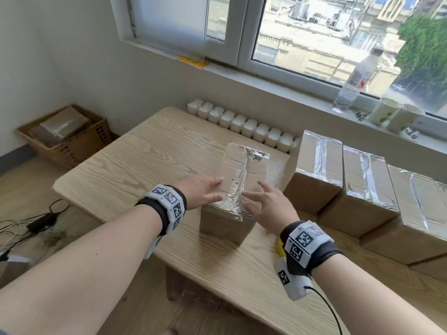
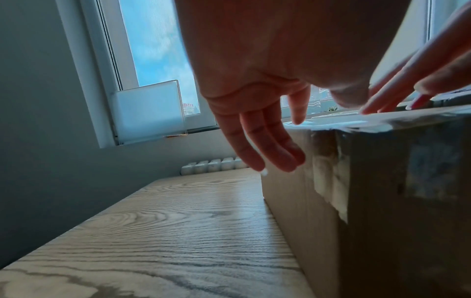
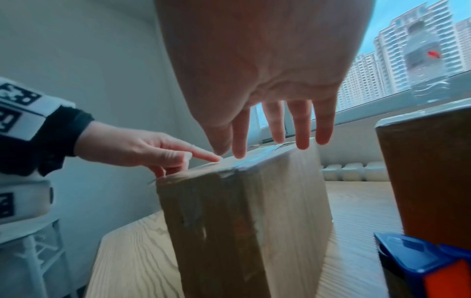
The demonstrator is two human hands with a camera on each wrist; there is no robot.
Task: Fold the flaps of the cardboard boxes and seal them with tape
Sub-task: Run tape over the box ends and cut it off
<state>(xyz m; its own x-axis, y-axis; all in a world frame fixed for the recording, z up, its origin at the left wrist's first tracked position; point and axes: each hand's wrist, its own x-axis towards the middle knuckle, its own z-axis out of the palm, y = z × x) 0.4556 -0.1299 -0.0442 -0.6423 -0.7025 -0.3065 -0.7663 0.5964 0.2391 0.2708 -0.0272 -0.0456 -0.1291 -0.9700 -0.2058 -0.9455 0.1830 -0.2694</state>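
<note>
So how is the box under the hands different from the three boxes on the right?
The box under the hands stands alone mid-table; the three boxes on the right sit packed side by side. Both the left hand and right hand reach over the first; nobody touches the three. All are brown cardboard, taped shut.

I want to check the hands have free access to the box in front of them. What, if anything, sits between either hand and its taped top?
Nothing visible does. The left hand and right hand hover open over the near end of the cardboard box, one on each side of the tape seam, with no object between them and the top.
</note>
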